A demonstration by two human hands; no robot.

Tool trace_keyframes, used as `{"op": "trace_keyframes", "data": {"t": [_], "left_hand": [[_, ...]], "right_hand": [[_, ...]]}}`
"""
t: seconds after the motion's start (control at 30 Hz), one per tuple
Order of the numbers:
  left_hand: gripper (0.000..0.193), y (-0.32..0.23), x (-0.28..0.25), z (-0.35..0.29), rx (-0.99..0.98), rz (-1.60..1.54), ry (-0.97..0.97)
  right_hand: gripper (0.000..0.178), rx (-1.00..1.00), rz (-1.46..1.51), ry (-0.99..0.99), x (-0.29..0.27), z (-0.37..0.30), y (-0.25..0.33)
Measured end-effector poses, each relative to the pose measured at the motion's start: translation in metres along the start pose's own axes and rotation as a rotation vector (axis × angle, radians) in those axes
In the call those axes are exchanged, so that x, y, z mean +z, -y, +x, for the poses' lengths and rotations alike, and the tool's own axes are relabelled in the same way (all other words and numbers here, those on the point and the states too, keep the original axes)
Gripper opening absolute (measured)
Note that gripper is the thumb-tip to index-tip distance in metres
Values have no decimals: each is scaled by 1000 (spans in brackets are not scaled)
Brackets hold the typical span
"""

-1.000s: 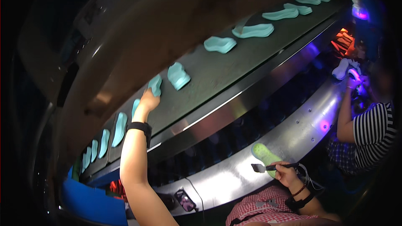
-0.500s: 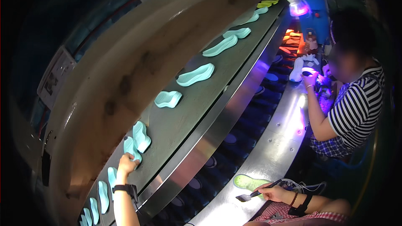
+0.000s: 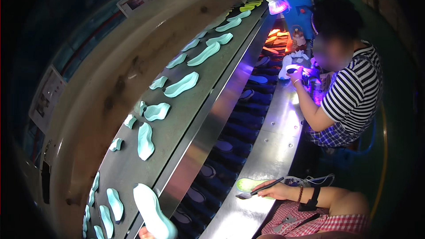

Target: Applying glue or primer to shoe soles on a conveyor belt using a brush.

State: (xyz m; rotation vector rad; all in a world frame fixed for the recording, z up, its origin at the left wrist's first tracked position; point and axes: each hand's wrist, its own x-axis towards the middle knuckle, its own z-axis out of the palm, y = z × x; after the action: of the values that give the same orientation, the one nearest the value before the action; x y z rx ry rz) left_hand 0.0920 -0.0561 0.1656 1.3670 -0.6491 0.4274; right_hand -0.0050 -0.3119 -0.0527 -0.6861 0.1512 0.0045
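Note:
A pale blue shoe sole (image 3: pixel 152 210) stands tilted at the lower edge of the view, over the near side of the conveyor belt. My left hand (image 3: pixel 145 233) grips it from below; only some fingers show, the rest being cut off or hidden. My right hand (image 3: pixel 279 190) holds a flat brush (image 3: pixel 266 186) with a dark handle. Its bristles are over the near edge of a light green sole (image 3: pixel 246 184), which lies on the metal ledge (image 3: pixel 254 150). Part of the green sole is covered by the brush and my hand.
More pale blue soles (image 3: pixel 145 141) lie along the grey conveyor belt (image 3: pixel 133 168), under a curved hood (image 3: pixel 106 93). A lower dark conveyor (image 3: pixel 230 128) carries several soles. To the right, a co-worker (image 3: pixel 349 93) handles a shoe part under a purple lamp (image 3: pixel 278 6).
My left hand has lifted a pale blue sole off the belt and brought it down toward me. The whole view has shifted; my right hand keeps the brush by the green sole.

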Motion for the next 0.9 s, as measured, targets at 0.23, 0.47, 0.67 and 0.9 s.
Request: {"op": "trace_keyframes", "data": {"t": [0.23, 0.47, 0.67, 0.9], "left_hand": [[59, 35, -15, -102, -485, -385, 82], [71, 58, -32, -176, -965, -854, -170], [73, 84, 15, -166, -1025, -948, -271], [73, 86, -4, -154, -1076, -827, -219]], "right_hand": [[26, -109, -161, 16, 18, -4, 13], [23, -16, -255, 233, 76, -2, 9], [24, 47, -344, 281, 78, -6, -4], [25, 68, -364, 279, 91, -4, -3]]}}
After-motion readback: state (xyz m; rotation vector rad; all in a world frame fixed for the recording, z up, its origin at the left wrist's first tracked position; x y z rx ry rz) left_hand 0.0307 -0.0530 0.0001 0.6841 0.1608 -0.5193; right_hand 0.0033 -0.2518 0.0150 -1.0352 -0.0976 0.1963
